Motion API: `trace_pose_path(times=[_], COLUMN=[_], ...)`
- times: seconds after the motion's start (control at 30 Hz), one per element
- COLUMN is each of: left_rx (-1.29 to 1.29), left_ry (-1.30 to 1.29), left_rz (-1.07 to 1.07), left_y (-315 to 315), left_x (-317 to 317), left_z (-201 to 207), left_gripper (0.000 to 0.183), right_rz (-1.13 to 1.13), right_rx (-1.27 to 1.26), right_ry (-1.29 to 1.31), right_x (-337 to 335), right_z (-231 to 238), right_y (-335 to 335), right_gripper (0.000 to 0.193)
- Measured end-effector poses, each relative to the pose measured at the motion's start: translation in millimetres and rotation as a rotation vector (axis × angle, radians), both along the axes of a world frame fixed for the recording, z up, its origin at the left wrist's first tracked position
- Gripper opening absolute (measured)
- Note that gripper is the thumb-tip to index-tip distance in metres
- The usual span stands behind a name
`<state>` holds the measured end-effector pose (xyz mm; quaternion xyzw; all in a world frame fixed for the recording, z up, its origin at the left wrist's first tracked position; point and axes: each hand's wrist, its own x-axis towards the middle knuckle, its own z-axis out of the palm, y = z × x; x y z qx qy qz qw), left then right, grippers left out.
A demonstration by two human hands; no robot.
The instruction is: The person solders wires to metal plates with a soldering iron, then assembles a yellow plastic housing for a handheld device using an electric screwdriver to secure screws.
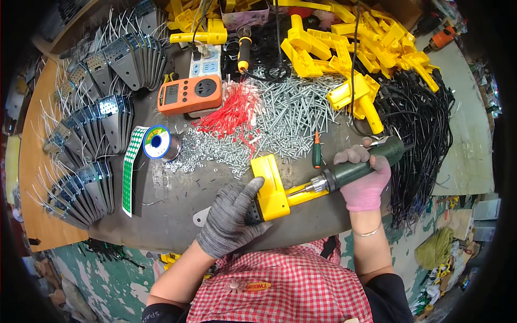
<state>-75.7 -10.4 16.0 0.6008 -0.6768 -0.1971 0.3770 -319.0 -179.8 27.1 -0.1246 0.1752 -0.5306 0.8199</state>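
Observation:
My left hand (pixel 229 219), in a grey knitted glove, grips a yellow plastic housing (pixel 274 195) with a handle toward the right. A grey metal plate (pixel 201 217) with a hole sticks out to the left of that hand. My right hand (pixel 368 184), in a pink glove with bare-looking fingertips, is wrapped round a dark green electric screwdriver (pixel 340 174). The screwdriver lies almost level, its bit pointing left over the housing's handle. Whether the bit touches a screw cannot be made out. Just beyond it lies a small green-handled screwdriver (pixel 316 153).
Loose screws (pixel 299 110), red wires (pixel 231 110) and small nuts (pixel 196 153) cover the table's middle. A solder spool (pixel 160 141), an orange meter (pixel 189 95) and stacked metal plates (pixel 116 116) stand left. Yellow housings (pixel 344 46) and black cables (pixel 420 140) are heaped right.

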Motion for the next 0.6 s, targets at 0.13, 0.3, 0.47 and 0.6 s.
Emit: trace_pose_path(times=[0.13,0.3,0.47,0.6], left_rx=[-0.060,0.018,0.006,-0.078], left_ry=[-0.023,0.018,-0.002,0.002], left_rz=[0.014,-0.017,0.016,0.037], left_y=[1,2,6,4], left_x=[-2,-1,3,2], left_z=[1,-3,-1,-5], left_gripper=[0.091,0.093,0.093,0.095], right_rz=[-0.058,-0.040,0.015,0.042], right_rx=[-0.013,-0.029,-0.026,0.023], right_ry=[0.030,0.016,-0.011,-0.072], right_x=[6,5,15,17], right_z=[-5,-6,-6,-13], right_y=[0,-3,0,-1], right_gripper=[0.034,0.033,0.032,0.033])
